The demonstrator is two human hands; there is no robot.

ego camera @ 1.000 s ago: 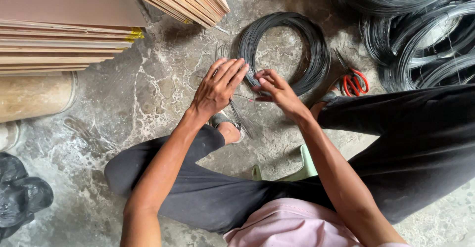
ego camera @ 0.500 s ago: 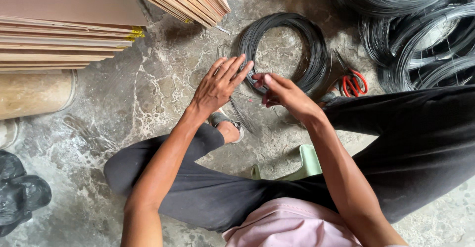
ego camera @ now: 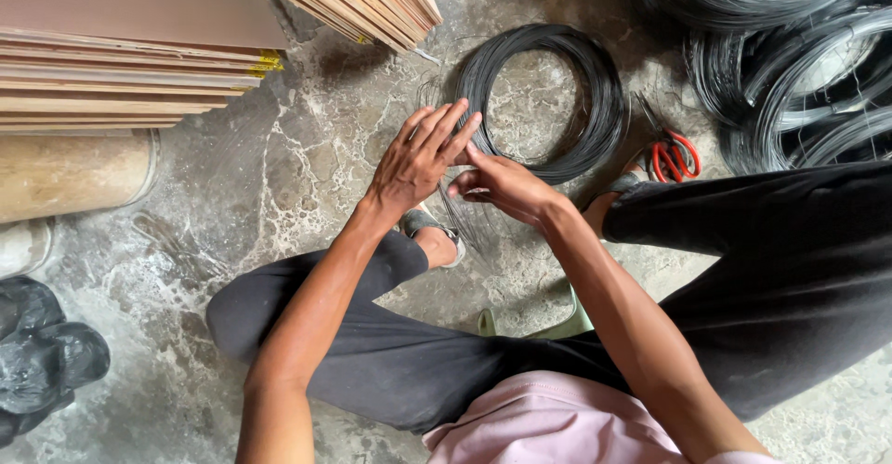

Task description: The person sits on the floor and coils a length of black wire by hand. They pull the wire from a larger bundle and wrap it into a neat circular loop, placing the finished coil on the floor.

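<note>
- Nearest: knees spread wide over a green stool (ego camera: 567, 320), leaving floor (ego camera: 279, 195) clear between the feet for the work.
- Left hand (ego camera: 418, 162) held flat, fingers straight and together, grip wide and clasping nothing; seemingly serving as a form or steadying surface for the thin wires (ego camera: 462, 213).
- Right hand (ego camera: 502, 185) touching the left fingertips, grip narrow, pinched on a wire strand; strands themselves too fine to follow fully.
- Loose wire bundle hanging below both hands, down towards the sandal (ego camera: 427, 227).
- Just beyond: black wire coil (ego camera: 595, 102) lying flat on the floor, within easy reach as stock.
- Red-handled cutters (ego camera: 671, 156) beside the coil, near the right knee, handy for cutting.
- Farthest: more coils (ego camera: 790, 65) at right, stacked boards (ego camera: 130, 65) at left.
</note>
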